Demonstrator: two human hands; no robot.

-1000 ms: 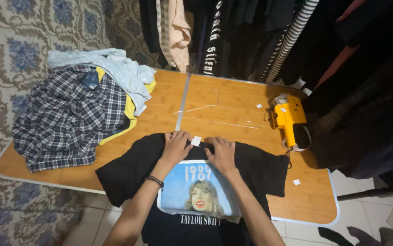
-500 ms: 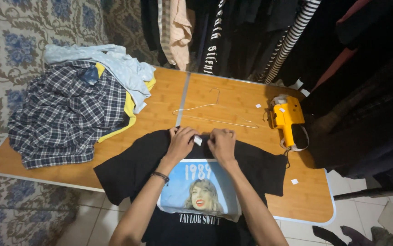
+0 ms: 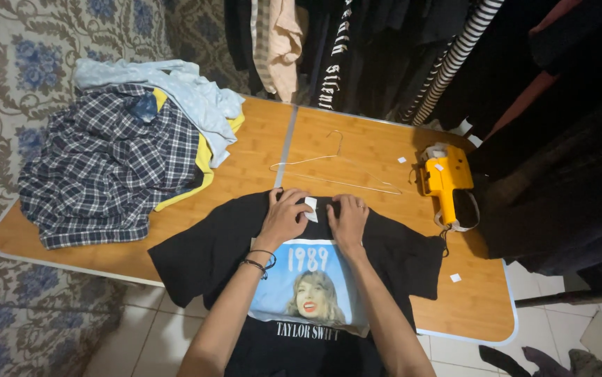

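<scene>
Head view: both hands press black T-shirt collar.

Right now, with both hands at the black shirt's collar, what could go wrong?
The black T-shirt hangs over the table edge, so it may slide off. The small white tag between the left hand and right hand could crease. The wire hanger lies close beyond and might snag.

I see a black T-shirt with a pale-blue portrait print lying flat, front up, a small white tag at its collar.
</scene>
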